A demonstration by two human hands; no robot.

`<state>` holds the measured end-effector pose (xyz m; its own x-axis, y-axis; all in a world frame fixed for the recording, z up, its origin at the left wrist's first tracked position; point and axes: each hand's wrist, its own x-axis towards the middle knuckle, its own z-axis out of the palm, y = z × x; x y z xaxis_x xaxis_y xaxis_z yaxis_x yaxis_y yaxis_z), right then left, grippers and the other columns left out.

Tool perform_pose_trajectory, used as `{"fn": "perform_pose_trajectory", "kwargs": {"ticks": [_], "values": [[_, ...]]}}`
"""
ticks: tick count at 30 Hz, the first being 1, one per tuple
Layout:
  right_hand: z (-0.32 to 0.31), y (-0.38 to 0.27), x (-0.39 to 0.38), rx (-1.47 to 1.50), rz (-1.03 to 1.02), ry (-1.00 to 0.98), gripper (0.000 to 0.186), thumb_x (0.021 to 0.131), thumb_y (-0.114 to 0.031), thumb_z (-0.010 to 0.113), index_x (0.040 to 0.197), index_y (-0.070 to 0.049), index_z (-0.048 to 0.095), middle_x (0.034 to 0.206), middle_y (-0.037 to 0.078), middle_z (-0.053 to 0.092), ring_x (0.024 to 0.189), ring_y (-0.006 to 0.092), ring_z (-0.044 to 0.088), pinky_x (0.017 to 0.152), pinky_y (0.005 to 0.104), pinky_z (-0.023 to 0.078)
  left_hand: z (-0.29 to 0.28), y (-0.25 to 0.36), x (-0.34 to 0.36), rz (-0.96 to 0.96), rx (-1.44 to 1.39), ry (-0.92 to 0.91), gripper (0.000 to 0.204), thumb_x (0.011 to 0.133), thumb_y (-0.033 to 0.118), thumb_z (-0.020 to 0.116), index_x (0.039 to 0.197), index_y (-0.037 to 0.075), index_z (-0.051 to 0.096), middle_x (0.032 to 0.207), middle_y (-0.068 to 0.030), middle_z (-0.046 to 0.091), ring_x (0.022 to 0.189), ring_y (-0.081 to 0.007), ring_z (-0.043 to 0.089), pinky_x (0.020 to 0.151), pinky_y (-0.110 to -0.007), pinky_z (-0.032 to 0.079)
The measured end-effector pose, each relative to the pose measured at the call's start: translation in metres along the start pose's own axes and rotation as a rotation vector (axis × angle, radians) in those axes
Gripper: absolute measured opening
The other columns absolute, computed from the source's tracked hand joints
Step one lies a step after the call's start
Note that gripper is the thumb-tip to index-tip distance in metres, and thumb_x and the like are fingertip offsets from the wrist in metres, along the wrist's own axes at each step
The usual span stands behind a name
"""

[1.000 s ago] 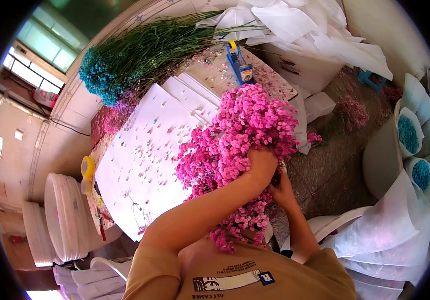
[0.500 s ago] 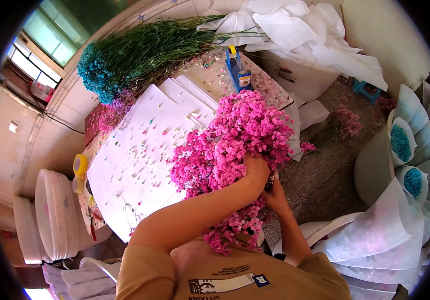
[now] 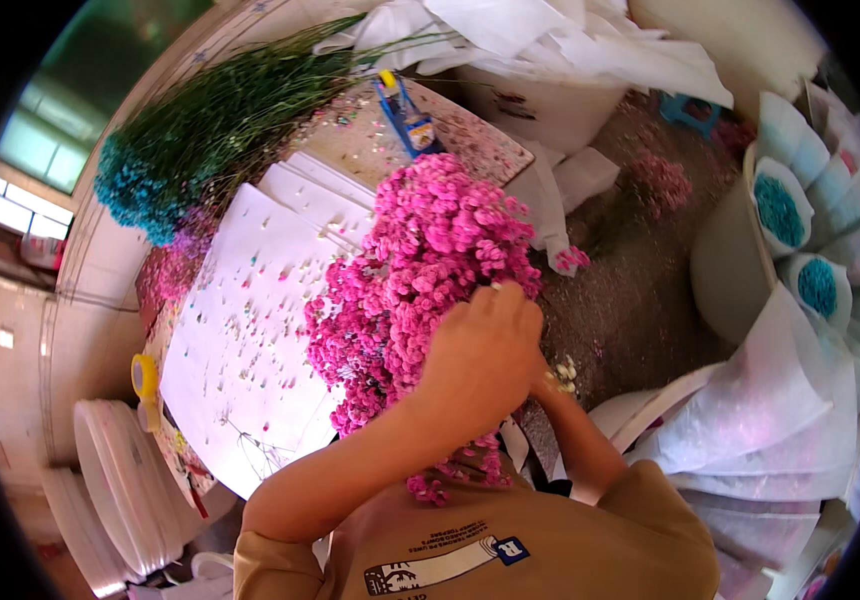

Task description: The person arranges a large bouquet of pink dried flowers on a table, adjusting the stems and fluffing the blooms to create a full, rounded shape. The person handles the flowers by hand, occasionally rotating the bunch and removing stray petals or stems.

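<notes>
A large bunch of pink flowers (image 3: 450, 210) lies across white paper sheets (image 3: 230, 330) on the table and reaches down to my chest. My left hand (image 3: 485, 345) is on the bunch's right side, back upward, fingers curled into the blooms. Just beside and beneath it is my right hand (image 3: 540, 375), mostly covered, so its fingers are hidden. A few small cream flowers (image 3: 564, 375) show at my right wrist. A blue tape dispenser (image 3: 412, 120) stands beyond the pink blooms.
Long green stems with blue flowers (image 3: 135, 200) lie at the back left, and yellow tape (image 3: 145, 375) at the left edge. Stacked buckets (image 3: 110, 480) are lower left. A bucket (image 3: 725, 260) of wrapped bouquets stands right. White wrapping (image 3: 550, 30) covers a bin behind.
My left hand has come partly out of the pink blooms, showing its back and bent fingers. The right hand is more covered now. The view has shifted, moving the table leftward and upward.
</notes>
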<state>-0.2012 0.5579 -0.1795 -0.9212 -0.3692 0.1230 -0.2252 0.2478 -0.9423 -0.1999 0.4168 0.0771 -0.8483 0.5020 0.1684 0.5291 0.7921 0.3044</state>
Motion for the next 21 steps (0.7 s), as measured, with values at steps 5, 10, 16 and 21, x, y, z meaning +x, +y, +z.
{"fn": "perform_pose_trajectory", "kwargs": {"ticks": [5,10,16,21], "values": [[-0.002,-0.029,0.002,0.087,0.120,0.032,0.065,0.090,-0.001,0.069,0.151,-0.005,0.045,0.145,0.016,0.057,0.132,0.0279,0.057,0.111,0.0405,0.045,-0.061,-0.055,-0.018,-0.394,-1.086,0.000,0.022,0.111,0.021,0.048,0.110,0.004,0.062,0.094,-0.0052,0.067,0.080,-0.0139,0.064,0.068,-0.028,0.049],[-0.015,-0.012,0.003,0.074,0.193,0.025,0.081,0.089,-0.007,0.073,0.160,-0.005,0.034,0.141,0.024,0.060,0.130,0.0327,0.060,0.108,0.0378,0.047,-0.100,-0.087,-0.084,-0.546,-1.114,0.059,0.011,0.107,0.014,0.055,0.103,0.004,0.055,0.085,-0.0063,0.066,0.071,-0.0139,0.064,0.066,-0.028,0.050],[-0.047,-0.017,-0.003,0.152,0.308,0.059,0.037,0.092,-0.001,0.072,0.129,0.001,0.067,0.102,0.005,0.074,0.085,0.0107,0.067,0.080,0.0279,0.055,-0.095,-0.110,-0.225,-0.880,-0.537,-0.263,0.016,0.097,0.010,0.068,0.107,0.004,0.058,0.083,-0.0082,0.066,0.075,-0.0200,0.065,0.068,-0.034,0.051],[-0.071,-0.017,-0.011,0.297,0.344,0.054,0.023,0.096,-0.005,0.070,0.117,0.000,0.073,0.093,0.005,0.074,0.083,0.0122,0.068,0.077,0.0284,0.055,-0.078,-0.095,-0.298,-0.882,-0.108,-0.586,0.053,0.083,0.016,0.080,0.130,0.008,0.059,0.129,-0.0152,0.063,0.100,-0.0398,0.068,0.086,-0.046,0.055]]}}
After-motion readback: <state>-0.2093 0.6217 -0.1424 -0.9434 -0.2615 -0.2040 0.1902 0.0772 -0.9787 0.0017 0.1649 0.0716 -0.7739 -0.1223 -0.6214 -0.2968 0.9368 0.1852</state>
